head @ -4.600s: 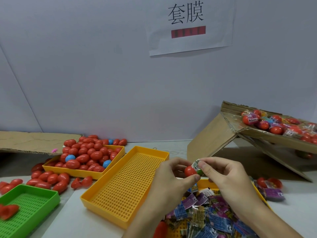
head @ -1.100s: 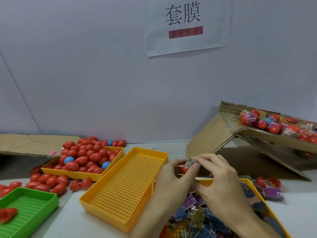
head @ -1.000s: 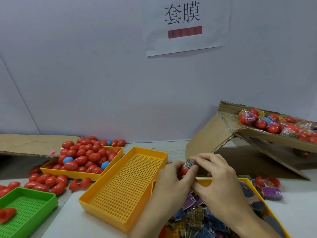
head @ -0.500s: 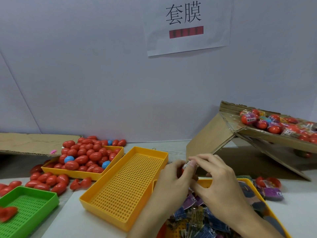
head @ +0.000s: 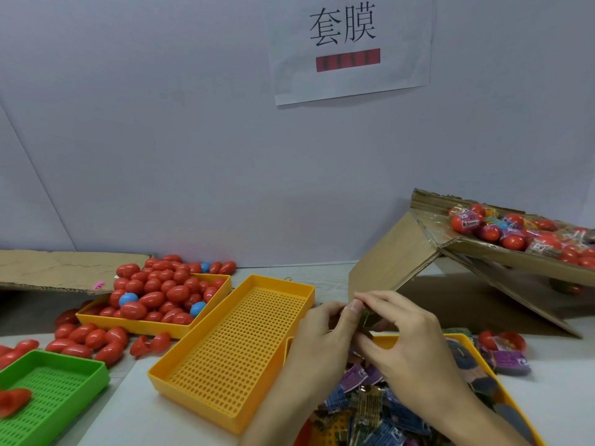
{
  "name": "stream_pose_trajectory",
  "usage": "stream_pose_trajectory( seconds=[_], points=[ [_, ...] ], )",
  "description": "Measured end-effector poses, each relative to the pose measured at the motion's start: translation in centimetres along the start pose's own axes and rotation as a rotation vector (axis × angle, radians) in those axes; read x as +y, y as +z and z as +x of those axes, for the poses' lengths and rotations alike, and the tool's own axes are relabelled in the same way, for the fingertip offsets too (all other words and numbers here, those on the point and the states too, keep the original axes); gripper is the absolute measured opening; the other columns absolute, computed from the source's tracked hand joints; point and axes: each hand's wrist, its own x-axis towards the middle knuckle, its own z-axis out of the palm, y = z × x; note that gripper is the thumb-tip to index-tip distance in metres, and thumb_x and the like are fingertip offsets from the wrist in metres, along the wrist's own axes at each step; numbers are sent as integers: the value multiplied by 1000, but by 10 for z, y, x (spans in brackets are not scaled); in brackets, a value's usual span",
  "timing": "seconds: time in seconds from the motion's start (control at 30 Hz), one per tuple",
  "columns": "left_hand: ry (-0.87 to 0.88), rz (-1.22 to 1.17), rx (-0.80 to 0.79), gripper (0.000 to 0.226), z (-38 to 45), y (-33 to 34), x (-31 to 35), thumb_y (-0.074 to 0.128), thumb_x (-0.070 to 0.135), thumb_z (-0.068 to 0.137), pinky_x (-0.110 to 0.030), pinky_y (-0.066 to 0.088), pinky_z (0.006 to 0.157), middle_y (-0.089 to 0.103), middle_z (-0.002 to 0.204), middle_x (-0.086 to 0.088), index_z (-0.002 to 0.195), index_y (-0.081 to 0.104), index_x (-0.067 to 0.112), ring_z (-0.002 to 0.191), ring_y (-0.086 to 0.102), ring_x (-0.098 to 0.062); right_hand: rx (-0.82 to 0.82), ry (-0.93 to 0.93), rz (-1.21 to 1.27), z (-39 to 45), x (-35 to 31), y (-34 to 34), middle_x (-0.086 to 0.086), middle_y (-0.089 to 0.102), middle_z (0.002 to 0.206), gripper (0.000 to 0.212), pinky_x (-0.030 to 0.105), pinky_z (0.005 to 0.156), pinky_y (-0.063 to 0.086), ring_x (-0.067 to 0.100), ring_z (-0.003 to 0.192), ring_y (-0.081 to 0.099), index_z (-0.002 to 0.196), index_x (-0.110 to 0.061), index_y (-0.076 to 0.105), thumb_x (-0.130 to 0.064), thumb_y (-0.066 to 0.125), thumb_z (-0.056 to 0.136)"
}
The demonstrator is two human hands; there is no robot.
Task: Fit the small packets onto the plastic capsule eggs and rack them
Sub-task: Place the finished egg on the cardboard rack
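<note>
I note both my left hand (head: 322, 336) and right hand (head: 405, 336) pinching one packet-covered egg (head: 365, 317) above the packet tray (head: 418, 338); the slippery film may let it slip into the packets.

Two bare forearms — no sleeve, glove, ring or watch shows on left hand (head: 317, 341) or right hand (head: 407, 342).
</note>
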Motion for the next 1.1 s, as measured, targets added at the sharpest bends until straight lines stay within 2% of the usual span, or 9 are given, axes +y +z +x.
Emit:
stream_pose_trajectory(
  seconds=[0.13, 0.27, 0.43, 0.53, 0.6, 0.7, 0.8, 0.9, 1.1],
  points=[
    [-29, -78, -8, 25, 0, 1, 3, 54, 31, 100, -30, 61, 65, 75, 87, -4, 103, 72, 15, 81, 73, -17, 15, 30, 35, 1, 0, -2, -29, 60, 110, 47, 14, 87, 52, -10, 103, 57, 126, -26, 65, -21, 78, 81],
    [3, -38, 6, 19, -2, 2, 3, 58, 27, 98, -21, 56, 60, 74, 80, -4, 98, 73, 15, 72, 72, -15, 19, 49, 39, 1, 1, 0, -30, 59, 106, 45, 10, 81, 52, -11, 101, 57, 125, -25, 66, -19, 77, 82],
    [53, 26, 24, 19, -3, 3, 3, 57, 26, 99, -21, 56, 63, 75, 83, -2, 98, 75, 20, 80, 73, -19, 12, 69, 41, 0, 4, 1, -30, 58, 107, 47, 3, 77, 47, -14, 101, 54, 128, -24, 64, -16, 76, 83],
    [69, -39, 36, 23, -5, 4, 5, 55, 25, 100, -20, 56, 61, 77, 90, -1, 92, 75, 31, 84, 74, -20, 15, 81, 64, 1, 4, 1, -29, 59, 106, 47, 4, 77, 49, -13, 101, 56, 128, -24, 64, -15, 76, 83],
    [28, -138, 56, 30, -5, 7, 7, 52, 26, 101, -18, 55, 58, 78, 89, -1, 85, 77, 29, 82, 75, -18, 17, 85, 72, 1, 4, 1, -28, 61, 108, 48, 8, 81, 52, -11, 100, 58, 128, -25, 64, -17, 77, 82],
    [-64, -305, 43, 40, -3, 8, 7, 45, 25, 104, -27, 59, 67, 77, 91, -9, 84, 79, 19, 86, 75, -21, 35, 88, 72, 2, 3, 0, -29, 61, 108, 50, 10, 82, 52, -11, 100, 58, 128, -26, 65, -22, 78, 80],
    [-86, -361, 3, 34, -2, 7, 4, 43, 19, 105, -35, 61, 79, 76, 98, -16, 99, 75, 9, 96, 73, -28, 47, 90, 59, 2, 4, -1, -28, 60, 108, 50, 8, 82, 51, -11, 102, 57, 128, -25, 64, -24, 78, 80],
    [-94, -377, 7, 32, -1, 7, 2, 45, 18, 104, -34, 60, 79, 75, 99, -18, 102, 74, 6, 97, 73, -29, 42, 95, 54, 2, 5, -1, -28, 60, 108, 50, 7, 82, 50, -11, 103, 56, 129, -25, 64, -24, 78, 80],
    [-117, -430, 37, 37, -1, 6, 3, 49, 18, 103, -32, 61, 74, 75, 93, -21, 82, 79, 10, 91, 74, -31, 21, 95, 38, 2, 4, 0, -27, 60, 109, 51, 6, 83, 49, -11, 101, 56, 129, -24, 64, -20, 79, 80]
  ],
)
